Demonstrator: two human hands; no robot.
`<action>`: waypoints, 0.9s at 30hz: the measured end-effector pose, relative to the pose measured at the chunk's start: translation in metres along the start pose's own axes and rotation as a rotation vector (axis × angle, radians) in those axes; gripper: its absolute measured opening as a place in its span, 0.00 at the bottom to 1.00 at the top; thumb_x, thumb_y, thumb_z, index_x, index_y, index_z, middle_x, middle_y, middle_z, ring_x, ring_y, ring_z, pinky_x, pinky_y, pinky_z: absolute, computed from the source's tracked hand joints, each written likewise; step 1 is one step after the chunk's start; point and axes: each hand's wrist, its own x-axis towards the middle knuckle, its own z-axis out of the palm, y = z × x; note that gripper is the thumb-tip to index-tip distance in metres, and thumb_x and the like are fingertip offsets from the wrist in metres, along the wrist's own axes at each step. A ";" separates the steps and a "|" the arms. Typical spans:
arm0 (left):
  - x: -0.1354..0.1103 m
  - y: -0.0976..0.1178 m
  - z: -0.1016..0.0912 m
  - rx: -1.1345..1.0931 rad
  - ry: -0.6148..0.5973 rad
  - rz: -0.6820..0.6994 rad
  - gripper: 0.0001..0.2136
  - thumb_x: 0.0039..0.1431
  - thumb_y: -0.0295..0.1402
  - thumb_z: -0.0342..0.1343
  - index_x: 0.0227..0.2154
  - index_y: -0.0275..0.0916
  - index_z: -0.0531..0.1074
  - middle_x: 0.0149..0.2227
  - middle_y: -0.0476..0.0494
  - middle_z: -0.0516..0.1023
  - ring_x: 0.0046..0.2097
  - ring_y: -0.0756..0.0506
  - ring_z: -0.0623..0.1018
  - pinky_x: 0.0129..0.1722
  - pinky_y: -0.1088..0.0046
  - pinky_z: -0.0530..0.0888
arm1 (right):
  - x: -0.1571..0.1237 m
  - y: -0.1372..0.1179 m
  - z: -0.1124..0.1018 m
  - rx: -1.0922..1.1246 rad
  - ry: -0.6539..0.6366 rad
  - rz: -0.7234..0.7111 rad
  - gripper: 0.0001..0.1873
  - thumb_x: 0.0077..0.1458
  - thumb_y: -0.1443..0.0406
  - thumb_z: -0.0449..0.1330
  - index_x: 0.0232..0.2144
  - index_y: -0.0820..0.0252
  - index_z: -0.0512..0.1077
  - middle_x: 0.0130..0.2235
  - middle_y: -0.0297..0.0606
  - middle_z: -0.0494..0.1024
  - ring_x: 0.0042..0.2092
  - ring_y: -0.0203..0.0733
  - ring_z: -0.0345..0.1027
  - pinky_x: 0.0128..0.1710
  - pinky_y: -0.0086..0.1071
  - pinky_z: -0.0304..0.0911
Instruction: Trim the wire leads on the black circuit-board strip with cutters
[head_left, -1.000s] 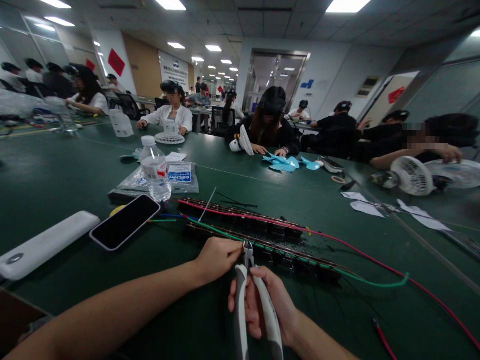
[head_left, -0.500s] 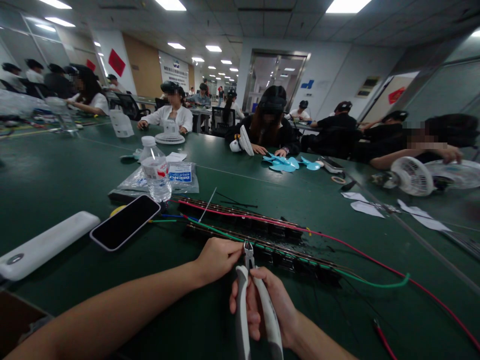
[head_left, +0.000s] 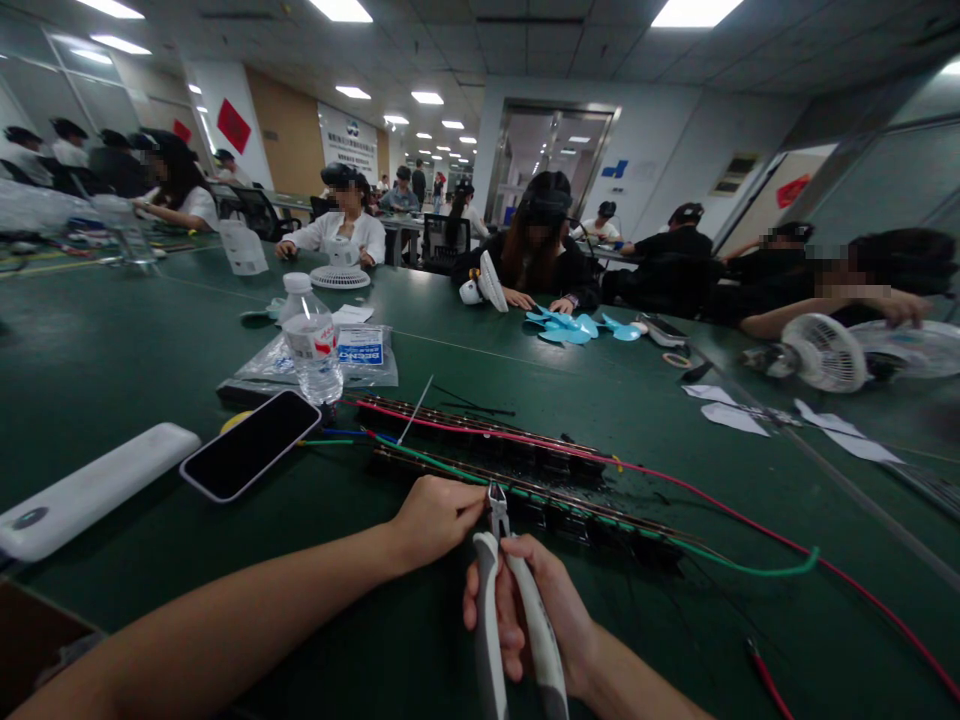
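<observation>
My right hand (head_left: 566,605) is wrapped around the white-and-grey handles of a pair of diagonal cutting pliers (head_left: 498,512), their jaws pointing away from me. Those jaws meet the near edge of a long black slotted strip (head_left: 585,520) that has metal rods and a green wire (head_left: 442,465) along it. Beside the jaws, my left hand (head_left: 435,520) is closed in a pinch at the strip's edge; what lies between its fingertips is hidden. Just behind runs a second black strip (head_left: 540,452) with a red wire (head_left: 480,432) over it. A thin white cable tie (head_left: 416,410) sticks up between the strips.
To the left lie a phone (head_left: 251,446) and a long white case (head_left: 97,490). A water bottle (head_left: 309,345) stands near a plastic bag (head_left: 367,355). Blue fan blades (head_left: 566,325) and white fan parts (head_left: 825,352) sit farther back, where several people work.
The plier handles have shifted very slightly to the right with my right hand. My left hand and the strips look the same.
</observation>
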 end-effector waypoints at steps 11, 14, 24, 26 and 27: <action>0.001 0.001 -0.001 0.010 -0.001 0.016 0.13 0.61 0.29 0.46 0.24 0.36 0.71 0.22 0.50 0.73 0.24 0.53 0.70 0.26 0.80 0.62 | 0.000 0.003 -0.001 0.016 0.084 -0.009 0.28 0.55 0.52 0.42 0.27 0.70 0.70 0.23 0.45 0.74 0.13 0.26 0.49 0.11 0.24 0.56; 0.001 0.001 -0.001 0.015 0.003 0.017 0.13 0.61 0.29 0.46 0.23 0.36 0.71 0.22 0.50 0.73 0.24 0.53 0.70 0.26 0.80 0.62 | 0.000 0.002 0.002 0.028 0.067 -0.015 0.27 0.54 0.52 0.43 0.28 0.69 0.70 0.24 0.46 0.75 0.14 0.27 0.50 0.13 0.24 0.57; 0.000 0.000 0.001 0.042 0.028 0.027 0.13 0.61 0.30 0.46 0.25 0.36 0.71 0.23 0.50 0.74 0.25 0.53 0.72 0.27 0.80 0.63 | 0.000 0.001 0.002 0.059 -0.054 0.002 0.28 0.53 0.53 0.42 0.34 0.72 0.70 0.31 0.51 0.75 0.17 0.30 0.58 0.16 0.25 0.61; 0.000 0.000 0.001 0.048 0.029 0.041 0.13 0.62 0.31 0.46 0.26 0.37 0.72 0.23 0.50 0.74 0.25 0.53 0.72 0.27 0.80 0.63 | 0.000 0.001 0.001 0.056 -0.047 0.006 0.29 0.54 0.52 0.41 0.33 0.72 0.71 0.30 0.52 0.76 0.17 0.30 0.59 0.15 0.25 0.61; 0.000 0.000 0.001 0.053 0.030 0.048 0.13 0.62 0.31 0.46 0.26 0.37 0.72 0.24 0.50 0.74 0.26 0.53 0.73 0.27 0.80 0.64 | -0.001 0.001 0.000 0.054 -0.038 0.006 0.29 0.54 0.52 0.41 0.33 0.73 0.71 0.30 0.52 0.76 0.16 0.30 0.59 0.15 0.25 0.60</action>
